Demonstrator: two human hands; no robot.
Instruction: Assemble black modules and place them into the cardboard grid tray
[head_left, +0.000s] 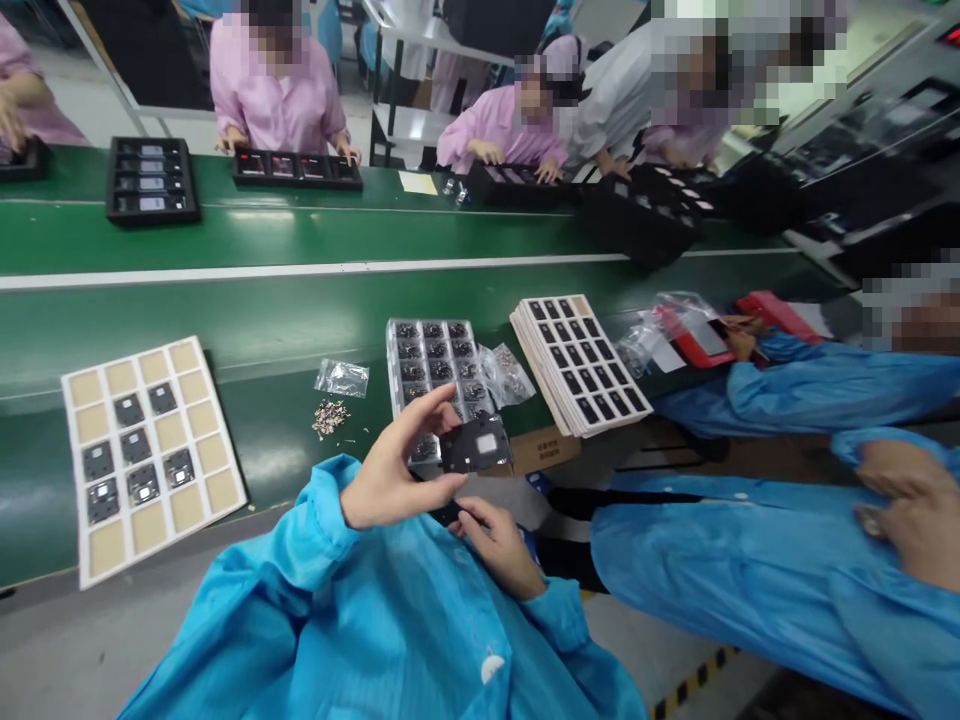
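Black and matte, a thin square plate with a bright silver square at its centre point(476, 446) was the focus of the head view, held up at about 12 o'clock from the wearer's chest, above the edge of the belt. The left hand point(394, 465) was grasping it by its left side, fingers spread and thumb beneath. The right hand point(499, 547) was curled just below, beside a small dark piece point(448, 514); whether it was gripping that piece could not be told.

At 10 o'clock, a cream tray with a grid of tan square pockets point(154, 462) lay on the green conveyor belt point(262, 335), with dark square modules in some pockets. Around 11 o'clock sat a small clear plastic bag point(342, 378) and a little heap of silvery metal parts point(330, 418). Directly ahead was a clear tray of black components point(439, 380), and at 1 o'clock a white-edged stack of black-celled trays point(579, 365). At 3 o'clock, a co-worker's hand point(904, 510) in a blue sleeve rested apart. Across the belt, pink-smocked workers handled black trays.
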